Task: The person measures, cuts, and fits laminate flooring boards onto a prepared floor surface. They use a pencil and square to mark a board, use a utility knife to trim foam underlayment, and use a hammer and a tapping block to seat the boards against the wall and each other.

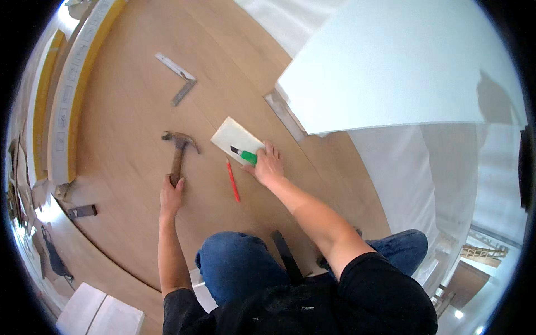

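The left hand is closed around the lower end of a hammer, whose wooden handle runs away from the person to a metal claw head lying on the wood floor. The right hand rests with fingers curled on a green-handled utility knife, pressing it against the near corner of a small pale rectangular offcut that lies flat on the floor. Just beside that hand, between the two hands, lies a red pencil (it touches neither hand). Farther out on the boards sits a metal try square, well apart from the hammer. To the right a large white panel covers the floor edge, and long boxes with yellow edges lie along the left. The person kneels in blue jeans.
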`<state>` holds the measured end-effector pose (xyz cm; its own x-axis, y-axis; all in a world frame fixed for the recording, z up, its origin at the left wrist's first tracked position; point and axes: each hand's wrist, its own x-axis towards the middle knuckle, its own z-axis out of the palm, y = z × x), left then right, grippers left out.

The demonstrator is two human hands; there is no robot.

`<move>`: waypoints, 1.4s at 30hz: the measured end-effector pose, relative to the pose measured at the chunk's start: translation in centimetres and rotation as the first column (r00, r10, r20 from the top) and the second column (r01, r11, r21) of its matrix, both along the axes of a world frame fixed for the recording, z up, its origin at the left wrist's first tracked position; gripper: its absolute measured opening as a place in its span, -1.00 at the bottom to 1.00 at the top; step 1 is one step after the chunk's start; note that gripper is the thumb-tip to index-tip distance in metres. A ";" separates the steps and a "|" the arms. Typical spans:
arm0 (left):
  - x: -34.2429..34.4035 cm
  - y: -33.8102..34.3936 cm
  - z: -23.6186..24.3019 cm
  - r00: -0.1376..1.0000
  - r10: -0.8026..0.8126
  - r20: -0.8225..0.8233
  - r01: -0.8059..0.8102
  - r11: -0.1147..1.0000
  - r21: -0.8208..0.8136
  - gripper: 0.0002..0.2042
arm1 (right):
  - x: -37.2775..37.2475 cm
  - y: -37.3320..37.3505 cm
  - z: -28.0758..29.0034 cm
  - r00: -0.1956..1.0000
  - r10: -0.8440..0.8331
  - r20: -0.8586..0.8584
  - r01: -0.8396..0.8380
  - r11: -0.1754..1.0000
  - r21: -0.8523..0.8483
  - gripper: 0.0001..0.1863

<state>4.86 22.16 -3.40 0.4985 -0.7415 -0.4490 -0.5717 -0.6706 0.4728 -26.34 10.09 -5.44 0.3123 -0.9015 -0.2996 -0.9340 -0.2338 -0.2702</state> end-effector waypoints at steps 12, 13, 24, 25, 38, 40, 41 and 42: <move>-19.6 10.0 -1.0 0.946 0.004 -0.323 -0.100 0.955 -0.279 -0.65 | -17.3 13.9 6.2 0.909 0.029 0.417 -0.005 0.998 -0.059 -0.42; -22.0 10.0 -0.6 0.944 -0.031 -0.330 -0.060 0.963 -0.263 -0.63 | -16.2 14.6 6.4 0.827 0.034 0.561 -0.025 0.999 -0.023 -0.43; -22.0 -7.1 3.1 0.113 -0.941 0.320 0.889 0.240 0.391 0.09 | -26.6 20.4 12.2 -0.307 -0.906 0.290 0.392 0.157 0.906 -0.79; -21.1 -8.1 2.3 0.048 -0.946 0.321 0.869 0.198 0.454 0.17 | -29.0 21.4 14.0 -0.269 -0.920 0.286 0.402 0.162 0.901 -0.78; -25.8 -1.7 5.8 0.480 -0.743 0.467 0.710 0.641 0.291 -0.11 | -50.9 34.7 26.6 -0.686 -0.300 0.663 0.588 0.308 0.748 -0.77; -28.1 -2.6 6.7 0.506 -0.758 0.411 0.748 0.623 0.227 -0.10 | -53.6 36.0 25.4 -0.806 -0.269 0.527 0.433 0.339 0.835 -0.78; -28.3 -3.1 7.6 0.500 -0.771 0.394 0.767 0.606 0.211 -0.09 | -53.2 35.5 25.4 -0.818 -0.312 0.484 0.406 0.282 0.869 -0.77; -29.0 -3.3 8.4 0.493 -0.787 0.370 0.788 0.584 0.193 -0.08 | -52.5 35.7 25.9 -0.826 -0.360 0.434 0.375 0.225 0.899 -0.75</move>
